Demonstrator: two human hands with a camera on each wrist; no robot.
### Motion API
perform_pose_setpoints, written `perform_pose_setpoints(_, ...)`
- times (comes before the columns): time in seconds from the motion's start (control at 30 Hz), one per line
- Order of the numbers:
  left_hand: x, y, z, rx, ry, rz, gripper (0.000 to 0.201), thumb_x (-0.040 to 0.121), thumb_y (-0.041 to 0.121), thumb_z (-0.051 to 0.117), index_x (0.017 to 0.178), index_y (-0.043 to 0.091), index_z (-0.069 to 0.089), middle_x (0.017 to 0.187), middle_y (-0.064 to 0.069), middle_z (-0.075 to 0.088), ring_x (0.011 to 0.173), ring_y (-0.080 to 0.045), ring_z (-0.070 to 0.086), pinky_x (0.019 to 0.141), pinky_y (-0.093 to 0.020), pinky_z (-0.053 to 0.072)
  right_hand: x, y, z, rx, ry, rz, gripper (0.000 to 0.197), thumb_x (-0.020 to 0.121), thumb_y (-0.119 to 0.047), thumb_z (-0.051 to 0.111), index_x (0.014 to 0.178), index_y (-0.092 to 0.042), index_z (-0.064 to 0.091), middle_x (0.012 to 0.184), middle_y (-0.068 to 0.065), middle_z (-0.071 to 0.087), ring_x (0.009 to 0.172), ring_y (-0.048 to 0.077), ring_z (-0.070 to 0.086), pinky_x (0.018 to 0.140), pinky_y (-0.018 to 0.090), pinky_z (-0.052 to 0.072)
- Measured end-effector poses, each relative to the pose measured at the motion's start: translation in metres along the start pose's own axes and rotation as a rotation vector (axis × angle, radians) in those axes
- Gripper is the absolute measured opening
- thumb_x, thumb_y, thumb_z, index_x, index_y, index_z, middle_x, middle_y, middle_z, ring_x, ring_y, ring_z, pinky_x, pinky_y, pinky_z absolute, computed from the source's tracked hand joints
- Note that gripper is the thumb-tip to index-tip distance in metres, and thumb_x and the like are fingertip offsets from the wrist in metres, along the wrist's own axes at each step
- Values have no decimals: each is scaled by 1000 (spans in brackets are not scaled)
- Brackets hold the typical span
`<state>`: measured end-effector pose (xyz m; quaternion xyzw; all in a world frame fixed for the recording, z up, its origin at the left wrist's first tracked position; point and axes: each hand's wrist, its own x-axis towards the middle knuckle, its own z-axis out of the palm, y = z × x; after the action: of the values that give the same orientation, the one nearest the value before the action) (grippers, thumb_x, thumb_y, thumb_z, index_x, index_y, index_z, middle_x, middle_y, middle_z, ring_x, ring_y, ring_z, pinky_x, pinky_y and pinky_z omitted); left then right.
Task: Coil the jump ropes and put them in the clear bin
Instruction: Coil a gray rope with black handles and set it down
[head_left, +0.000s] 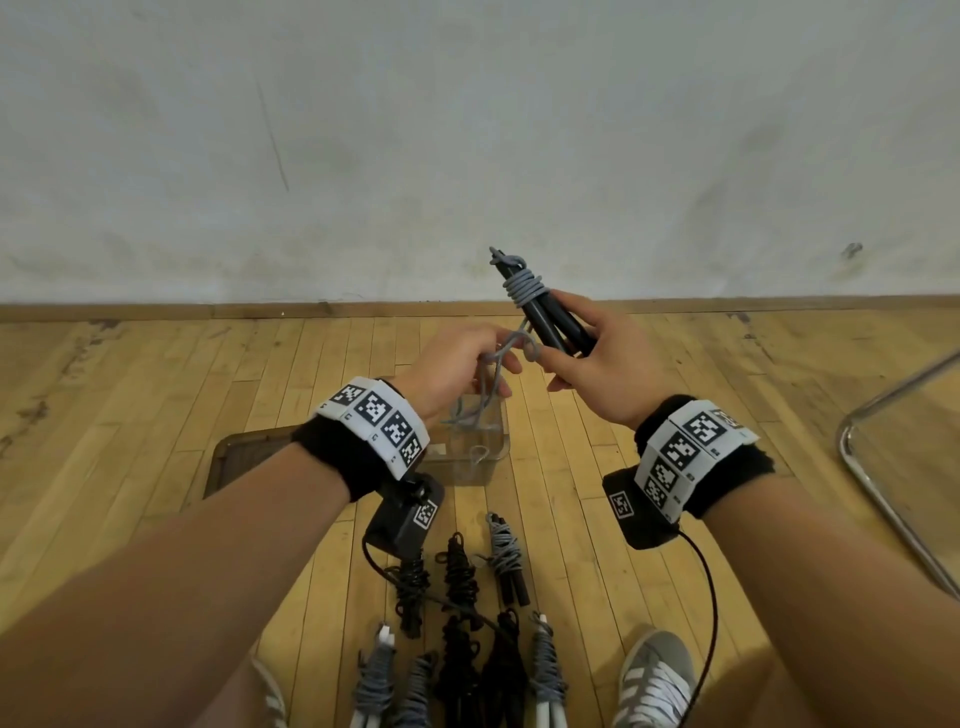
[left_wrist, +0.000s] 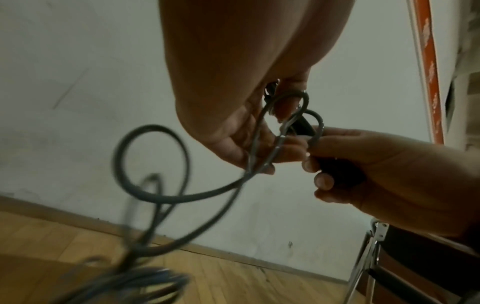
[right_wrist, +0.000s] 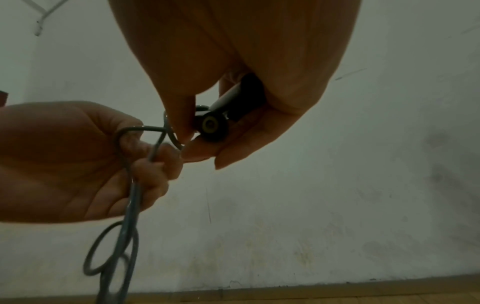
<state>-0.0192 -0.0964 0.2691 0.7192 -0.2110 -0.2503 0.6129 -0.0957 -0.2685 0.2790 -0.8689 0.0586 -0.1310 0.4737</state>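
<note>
The right hand is gripping the two black handles of a grey jump rope, its fingers curled round them, and a few turns of cord are already lying around the handles above that hand. The left hand, just beside the right one, is pinching the loose cord with curled fingers; the remaining cord is hanging down from it into the clear bin, which is standing on the floor below both hands. So this rope is only partly coiled, and I judge much winding is still left. Nearer to the person than the bin, several wrapped bundles are lying on the floor, black and grey; they seem to be waiting for the bin, which holds only the hanging cord as far as I can see.

The right wrist view is showing the round end of one handle inside the hand, hidden in the head view. The left wrist view is showing big loose loops below the left hand, somewhat blurred.
</note>
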Motion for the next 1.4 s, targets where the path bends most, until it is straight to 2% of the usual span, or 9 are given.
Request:
perform_pose_setpoints(0.1, 4, -3, 2, -97, 11, -29, 47, 89, -12, 40, 118, 14, 66, 99, -18, 76, 86, -24, 73, 93, -40, 59, 0, 8, 4, -105, -4, -52, 60, 90, -25, 76, 145, -29, 52, 111, -7, 70, 66, 8, 73, 62, 25, 61)
perform_pose_setpoints(0.2, 4, -2, 2, -67, 72, -22, 46, 91, -12, 38, 118, 6, 70, 82, -14, 72, 66, -20, 63, 67, -26, 58, 0, 13, 8, -157, 8, -67, 59, 90, -26, 75, 145, -30, 52, 113, -7, 70, 67, 9, 73, 65, 34, 64)
perform_pose_setpoints(0.4, 7, -6, -1, 175, 35, 56, 31, 101, 47, 57, 104, 25, 79, 55, 6, 53, 52, -11, 44, 52, -21, 39, 4, 13, 2, -175, 68, -23, 63, 91, -37, 75, 148, -34, 48, 107, -9, 72, 62, 4, 72, 65, 21, 59)
perform_pose_setpoints(0.63, 4, -9, 0, 48, -101, -95, 19, 101, 9, 61, 120, 7, 59, 102, -4, 79, 81, -17, 75, 65, -26, 55, 2, 11, 1, -121, 43, -4, 66, 89, -36, 76, 149, -32, 47, 99, -13, 72, 65, 3, 73, 64, 20, 59)
perform_pose_setpoints(0.73, 3, -7, 4, 27, -101, -119, 31, 97, -1, 60, 126, 9, 55, 100, -5, 79, 79, -14, 75, 58, -22, 49, -1, 4, 1, -48, 24, -31, 63, 90, -29, 77, 146, -30, 50, 97, -13, 72, 66, 4, 73, 63, 16, 57)
perform_pose_setpoints(0.9, 2, -1, 3, -44, -136, -136, 33, 100, 18, 61, 131, 27, 56, 107, -4, 79, 89, -18, 76, 64, -24, 51, -3, 3, 1, 193, -9, -4, 55, 90, -11, 76, 137, -29, 52, 102, -8, 73, 72, 6, 74, 62, 16, 56)
perform_pose_setpoints(1.03, 2, -8, 1, 10, -135, -107, 44, 94, 6, 70, 129, 28, 55, 95, -2, 76, 75, -11, 72, 54, -19, 45, -3, 4, 4, 183, -25, -13, 57, 91, -9, 74, 140, -28, 51, 105, -9, 70, 78, 2, 72, 64, 17, 57)
perform_pose_setpoints(1.27, 11, -7, -8, -34, -45, -41, 38, 97, -6, 58, 129, 15, 63, 111, -4, 76, 94, -16, 75, 85, -29, 56, 8, 23, 2, -39, 104, 48, 65, 91, -29, 77, 150, -28, 48, 114, -7, 70, 73, 10, 75, 76, 36, 63)
perform_pose_setpoints(1.4, 8, 1, -5, -75, 83, -27, 44, 95, -8, 50, 129, 12, 68, 101, 2, 76, 77, -6, 72, 67, -23, 50, 8, 22, 2, -274, 122, 36, 72, 92, -41, 72, 155, -37, 37, 110, -10, 70, 67, 2, 72, 70, 22, 59)
